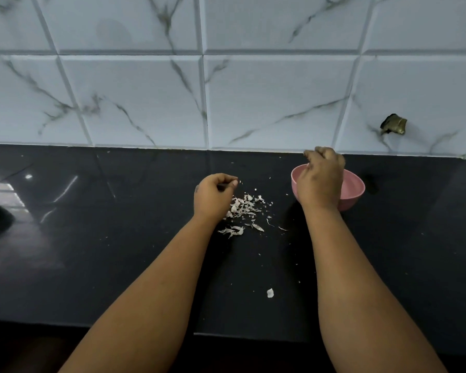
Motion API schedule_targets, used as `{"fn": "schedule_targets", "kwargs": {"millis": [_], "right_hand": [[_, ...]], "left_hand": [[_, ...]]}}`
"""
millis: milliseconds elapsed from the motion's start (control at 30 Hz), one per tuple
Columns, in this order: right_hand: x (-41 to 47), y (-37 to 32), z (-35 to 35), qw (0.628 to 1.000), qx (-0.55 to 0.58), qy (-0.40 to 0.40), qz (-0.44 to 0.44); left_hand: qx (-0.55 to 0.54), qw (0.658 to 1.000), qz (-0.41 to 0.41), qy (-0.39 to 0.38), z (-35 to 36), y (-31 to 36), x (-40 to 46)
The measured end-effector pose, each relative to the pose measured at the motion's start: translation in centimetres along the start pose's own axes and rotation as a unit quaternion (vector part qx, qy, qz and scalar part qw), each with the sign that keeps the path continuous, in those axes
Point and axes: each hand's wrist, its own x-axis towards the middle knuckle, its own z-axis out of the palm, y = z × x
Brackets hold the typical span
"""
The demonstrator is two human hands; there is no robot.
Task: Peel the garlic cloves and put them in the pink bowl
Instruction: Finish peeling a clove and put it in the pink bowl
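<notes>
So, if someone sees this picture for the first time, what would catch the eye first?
Probably the pink bowl at the right on the dark countertop, with the right hand over it. Next, the pale garlic skins scattered beside the left hand, whose fingers are curled, at the middle.

both forearms (156,286) are bare to the frame edge, no sleeves showing.

The black desk (105,238) lies bare across the frame's left and lower right, while garlic skins (244,211) at centre and the pink bowl (357,191) right of them block passage.
</notes>
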Motion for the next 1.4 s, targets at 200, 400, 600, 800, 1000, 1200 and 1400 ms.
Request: {"fn": "schedule_targets", "kwargs": {"millis": [200, 400, 600, 800, 1000, 1200, 1400], "right_hand": [[-0.7, -1.6, 0.9, 0.986, 0.119, -0.037, -0.109], [-2.7, -3.0, 2.2, 0.953, 0.123, -0.252, -0.118], [-4.8, -3.9, 4.2, 0.874, 0.054, -0.462, -0.138], [-4.4, -4.2, 4.4, 0.892, 0.038, -0.438, -0.107], [-3.5, -2.9, 3.9, 0.929, 0.099, -0.35, -0.061], [-3.2, -2.3, 4.5, 0.931, 0.209, -0.297, 0.031], [-3.5, -4.0, 4.7, 0.89, 0.333, -0.278, 0.14]], "left_hand": [[-0.114, 0.977, -0.07, 0.165, -2.9, -0.1, 1.0], [-0.192, 0.948, -0.149, 0.203, -2.9, -0.1, 1.0], [-0.223, 0.929, -0.213, 0.207, -2.9, 0.6, 0.8], [-0.221, 0.928, -0.239, 0.178, -2.5, 0.0, 1.3], [-0.131, 0.964, -0.214, 0.09, -1.6, -0.4, 1.4], [-0.036, 0.995, -0.074, -0.048, -0.2, -0.9, 0.8], [-0.064, 0.995, 0.001, -0.078, 0.7, -1.2, 0.7]]}}
